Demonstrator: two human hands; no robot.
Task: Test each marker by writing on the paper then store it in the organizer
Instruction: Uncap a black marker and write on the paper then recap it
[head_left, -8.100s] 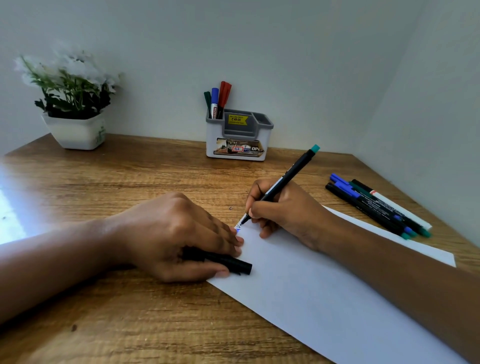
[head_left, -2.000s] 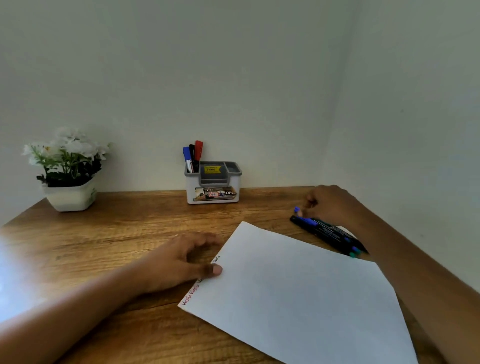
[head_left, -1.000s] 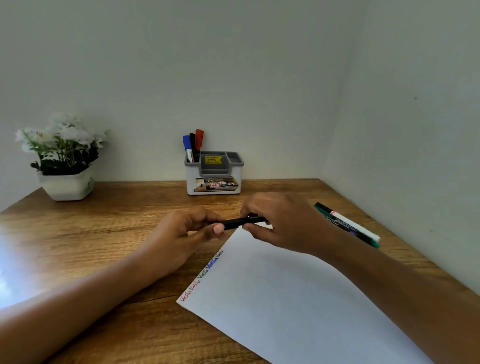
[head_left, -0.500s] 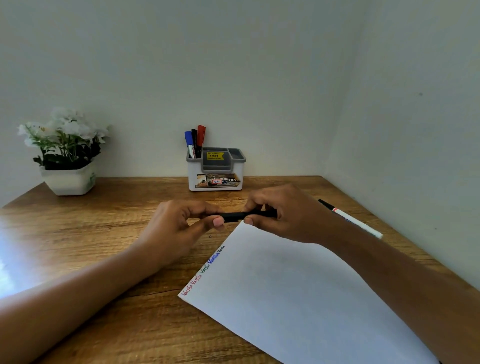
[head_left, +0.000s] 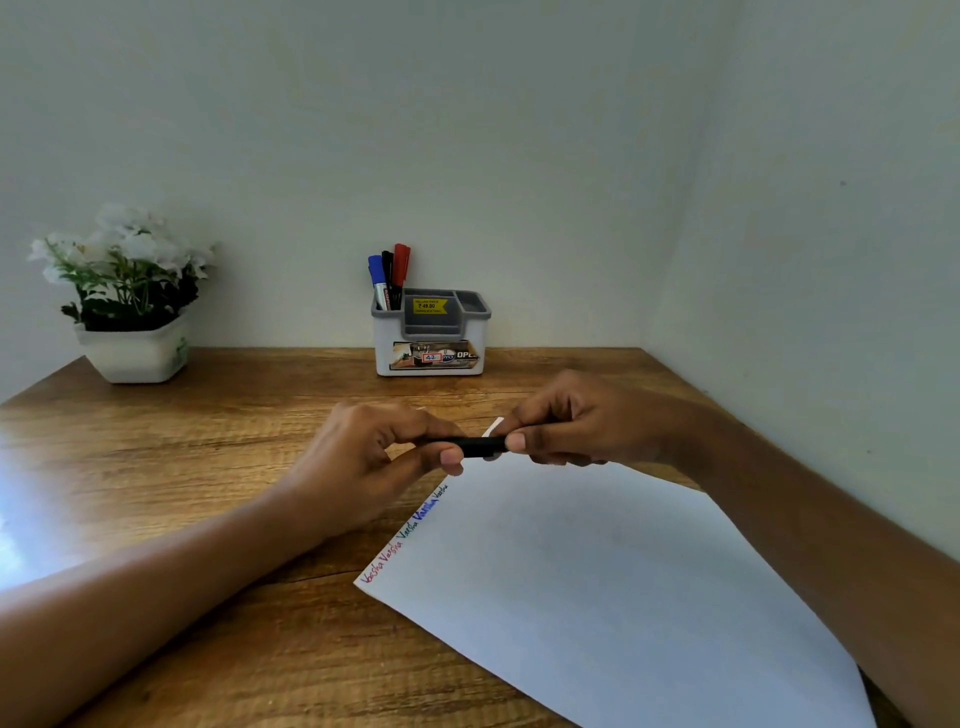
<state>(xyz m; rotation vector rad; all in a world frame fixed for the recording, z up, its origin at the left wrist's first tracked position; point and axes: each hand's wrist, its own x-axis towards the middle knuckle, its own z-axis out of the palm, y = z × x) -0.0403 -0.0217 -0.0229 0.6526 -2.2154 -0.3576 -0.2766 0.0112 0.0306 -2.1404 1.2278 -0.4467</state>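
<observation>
The left hand (head_left: 363, 457) pinched one end of a black marker (head_left: 480, 446) and the right hand (head_left: 576, 426) gripped the other, holding it level above the far corner of the paper (head_left: 597, 571). It lay on the desk (head_left: 208, 441), coloured words (head_left: 405, 530) along its edge; the organizer (head_left: 431, 332) behind held three markers (head_left: 388, 275) upright.

Forearms angle inward; left grip (head_left: 363, 457) and right grip (head_left: 587, 421), fingers curled, each pinch one end of a black marker (head_left: 480, 446).
</observation>
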